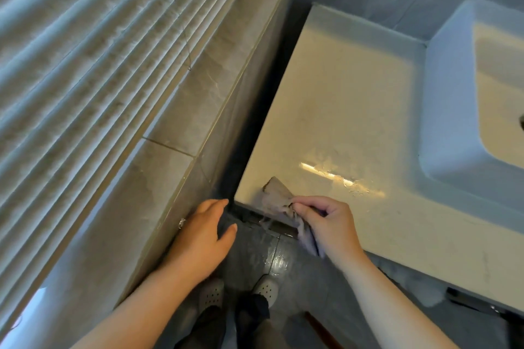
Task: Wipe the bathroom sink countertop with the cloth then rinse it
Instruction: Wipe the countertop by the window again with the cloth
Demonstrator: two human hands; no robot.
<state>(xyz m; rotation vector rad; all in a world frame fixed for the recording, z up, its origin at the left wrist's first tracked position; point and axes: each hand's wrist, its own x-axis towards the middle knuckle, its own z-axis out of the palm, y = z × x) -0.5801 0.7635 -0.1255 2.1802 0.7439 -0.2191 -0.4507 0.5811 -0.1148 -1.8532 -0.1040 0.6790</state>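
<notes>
I had the right grip (326, 224) at the near left corner of the counter (340, 93), its fingers and thumb pinching a bunched grey cloth (276, 193). One end of the cloth lay on that corner, and the rest hung over the front edge below the grip. The left grip (204, 235) was spread, fingers straight, holding nothing, beside the tiled ledge (184, 99) and just short of the counter's corner. A wet streak (343, 178) shone on the surface between the cloth and the sink (450, 110). I judged the wiping step was in hand, working the corner and edge. The next move, to my mind, called for carrying the cloth right to the sink, well apart from it here, for rinsing. No tap was in view.
</notes>
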